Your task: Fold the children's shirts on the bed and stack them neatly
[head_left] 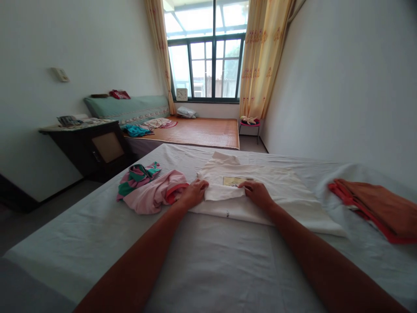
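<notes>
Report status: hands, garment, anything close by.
Left hand and right hand pressing folded white shirt. Pink clothes touching left; orange stack apart, right.

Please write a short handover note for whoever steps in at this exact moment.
Left hand: resting on the left edge of the white T-shirt, gripping a folded flap.
Right hand: pressing the same flap down near the printed patch.
The T-shirt lies flat on the bed, one part folded inward.
Pink garment and a green-striped garment lie crumpled to the left; a folded orange cloth lies to the right.
Done: first fold on the T-shirt. Left: the remaining folds; the crumpled garments look unfolded.
</notes>
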### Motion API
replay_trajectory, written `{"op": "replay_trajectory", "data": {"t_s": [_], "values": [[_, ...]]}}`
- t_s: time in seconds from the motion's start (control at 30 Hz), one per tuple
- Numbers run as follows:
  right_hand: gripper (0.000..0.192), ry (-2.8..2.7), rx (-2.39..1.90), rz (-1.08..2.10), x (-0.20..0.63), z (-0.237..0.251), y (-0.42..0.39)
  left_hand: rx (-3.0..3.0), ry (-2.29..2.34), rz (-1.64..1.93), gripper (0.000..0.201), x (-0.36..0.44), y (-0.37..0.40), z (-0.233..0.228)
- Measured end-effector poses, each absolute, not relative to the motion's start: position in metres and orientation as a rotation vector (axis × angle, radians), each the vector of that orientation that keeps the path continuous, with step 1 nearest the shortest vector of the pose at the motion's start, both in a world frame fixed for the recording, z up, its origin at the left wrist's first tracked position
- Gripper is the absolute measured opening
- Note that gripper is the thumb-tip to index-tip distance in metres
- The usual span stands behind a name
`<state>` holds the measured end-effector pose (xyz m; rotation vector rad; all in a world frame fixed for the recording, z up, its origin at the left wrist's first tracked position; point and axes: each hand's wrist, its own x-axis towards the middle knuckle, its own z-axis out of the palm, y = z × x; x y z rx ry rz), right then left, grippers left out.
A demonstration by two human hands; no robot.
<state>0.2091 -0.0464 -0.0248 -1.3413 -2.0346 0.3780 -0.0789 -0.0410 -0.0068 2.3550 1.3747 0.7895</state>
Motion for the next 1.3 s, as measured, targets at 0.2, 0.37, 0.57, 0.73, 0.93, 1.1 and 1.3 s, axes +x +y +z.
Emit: {"op": "replay_trajectory", "data": {"t_s": [0.2,0.37,0.57,0.73,0.93,1.1,1.3], "values": [[0.042,-2.01,-1.301,0.178,0.214,-0.022,-0.05,2.411,1.548,0.86,0.038,-0.079,-0.042,-0.004],[0.042,-2.146,-1.086,0.075,0.192,-0.013,-0.062,2.529,1.432,0.883,0.045,-0.062,-0.05,0.001],[0.037,-2.49,-1.055,0.149,0.179,-0.03,-0.07,2.471,1.716,0.755,0.025,-0.086,-0.039,0.002],[0.037,-2.493,-1.065,0.155,0.183,-0.032,-0.068,2.626,1.649,0.577,0.025,-0.093,-0.034,-0.001],[0.038,-2.505,-1.086,0.138,0.181,-0.033,-0.068,2.76,1.694,0.4,0.023,-0.077,-0.032,0.0],[0.037,-2.502,-1.078,0.126,0.182,-0.034,-0.068,2.677,1.788,0.344,0.022,-0.072,-0.03,-0.001],[0.038,-2.505,-1.078,0.134,0.183,-0.035,-0.067,2.592,2.002,0.408,0.019,-0.079,-0.027,0.005]]}}
